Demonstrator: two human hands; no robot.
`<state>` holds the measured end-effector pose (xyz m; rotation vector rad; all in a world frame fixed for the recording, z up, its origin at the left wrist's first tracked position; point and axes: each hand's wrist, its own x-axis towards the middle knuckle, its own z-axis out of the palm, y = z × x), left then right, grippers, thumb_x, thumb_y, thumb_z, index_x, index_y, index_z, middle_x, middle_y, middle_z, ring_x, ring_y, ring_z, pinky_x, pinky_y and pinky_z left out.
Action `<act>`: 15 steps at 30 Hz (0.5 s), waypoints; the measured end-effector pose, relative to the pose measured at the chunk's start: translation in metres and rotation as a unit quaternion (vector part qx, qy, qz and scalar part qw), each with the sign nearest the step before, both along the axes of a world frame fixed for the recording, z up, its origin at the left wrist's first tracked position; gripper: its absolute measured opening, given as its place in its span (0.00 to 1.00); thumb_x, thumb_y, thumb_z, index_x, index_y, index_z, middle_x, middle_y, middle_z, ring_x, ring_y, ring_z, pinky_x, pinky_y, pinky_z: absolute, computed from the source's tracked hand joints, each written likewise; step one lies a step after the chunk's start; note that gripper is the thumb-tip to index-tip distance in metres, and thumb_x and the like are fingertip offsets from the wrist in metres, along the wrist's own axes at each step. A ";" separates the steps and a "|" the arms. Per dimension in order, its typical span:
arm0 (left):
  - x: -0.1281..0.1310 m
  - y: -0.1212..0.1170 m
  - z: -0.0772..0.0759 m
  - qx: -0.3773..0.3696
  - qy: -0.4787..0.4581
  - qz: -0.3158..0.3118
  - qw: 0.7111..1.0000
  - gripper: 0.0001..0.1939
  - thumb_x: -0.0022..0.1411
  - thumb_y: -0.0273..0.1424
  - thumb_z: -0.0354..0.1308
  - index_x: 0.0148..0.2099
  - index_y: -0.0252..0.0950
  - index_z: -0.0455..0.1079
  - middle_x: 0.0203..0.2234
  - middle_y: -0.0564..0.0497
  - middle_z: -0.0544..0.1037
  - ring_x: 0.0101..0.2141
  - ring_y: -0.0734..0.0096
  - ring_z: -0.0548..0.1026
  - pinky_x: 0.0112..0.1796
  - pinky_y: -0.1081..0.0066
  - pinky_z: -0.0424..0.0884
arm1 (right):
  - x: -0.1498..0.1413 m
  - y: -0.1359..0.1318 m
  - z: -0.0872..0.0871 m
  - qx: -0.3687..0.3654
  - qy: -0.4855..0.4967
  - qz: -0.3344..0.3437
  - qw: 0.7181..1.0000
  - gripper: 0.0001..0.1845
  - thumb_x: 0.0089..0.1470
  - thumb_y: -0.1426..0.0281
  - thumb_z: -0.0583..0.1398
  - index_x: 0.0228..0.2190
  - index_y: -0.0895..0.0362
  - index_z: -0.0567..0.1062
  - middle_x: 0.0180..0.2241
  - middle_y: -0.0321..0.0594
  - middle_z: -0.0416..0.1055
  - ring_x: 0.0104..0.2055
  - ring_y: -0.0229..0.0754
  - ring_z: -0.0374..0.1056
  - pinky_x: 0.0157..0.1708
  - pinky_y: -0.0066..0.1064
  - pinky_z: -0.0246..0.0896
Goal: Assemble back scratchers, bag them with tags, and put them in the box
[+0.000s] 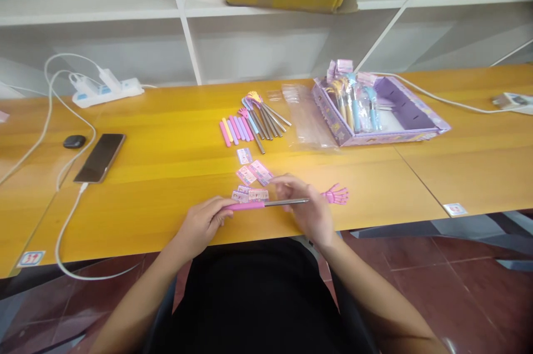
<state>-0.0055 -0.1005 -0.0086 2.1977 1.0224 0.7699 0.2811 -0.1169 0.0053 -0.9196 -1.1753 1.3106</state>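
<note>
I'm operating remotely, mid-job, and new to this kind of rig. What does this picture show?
There's no robot: these are a person's bare hands, seen from one head-worn camera looking forward and down. The left hand holds a pink handle with a metal rod; the right hand is at the rod's other side, its grip unclear. Beyond it shows a pink hand-shaped end. On the table lie loose handles, hand-topped rods, cards, a phone and a purple tray of wrapped pieces.

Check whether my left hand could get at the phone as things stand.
Probably yes: only bare tabletop seems to lie between your left hand and the phone. But that hand holds the pink handle, so it would likely need to let go first.
</note>
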 end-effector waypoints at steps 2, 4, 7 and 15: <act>0.000 0.001 -0.001 0.008 0.018 -0.010 1.000 0.15 0.83 0.36 0.51 0.61 0.41 0.75 0.36 0.52 0.79 0.32 0.72 0.77 0.38 0.73 0.75 | 0.005 0.004 0.001 -0.004 0.066 -0.068 0.995 0.38 0.69 0.39 0.48 0.46 0.51 0.86 0.34 0.41 0.67 0.29 0.42 0.58 0.30 0.37 0.55; 0.001 0.001 -0.002 0.028 0.032 -0.033 0.999 0.15 0.83 0.36 0.50 0.61 0.40 0.75 0.39 0.50 0.81 0.36 0.70 0.79 0.40 0.71 0.76 | 0.006 0.006 -0.001 -0.002 0.084 -0.117 0.990 0.35 0.69 0.41 0.48 0.43 0.51 0.85 0.31 0.40 0.66 0.28 0.42 0.58 0.30 0.36 0.54; 0.002 0.002 -0.005 0.064 0.041 -0.059 0.995 0.16 0.83 0.37 0.49 0.59 0.38 0.76 0.41 0.47 0.81 0.39 0.67 0.79 0.42 0.69 0.77 | 0.004 0.007 -0.007 0.014 0.066 -0.150 0.986 0.33 0.70 0.44 0.49 0.41 0.51 0.85 0.30 0.40 0.66 0.29 0.43 0.59 0.31 0.37 0.55; 0.002 0.002 -0.014 0.095 0.044 -0.061 0.993 0.15 0.83 0.31 0.48 0.57 0.36 0.75 0.38 0.47 0.80 0.36 0.68 0.79 0.39 0.70 0.77 | -0.001 0.003 -0.012 0.037 0.020 -0.124 0.991 0.36 0.74 0.45 0.46 0.40 0.51 0.87 0.33 0.42 0.69 0.34 0.46 0.64 0.36 0.39 0.59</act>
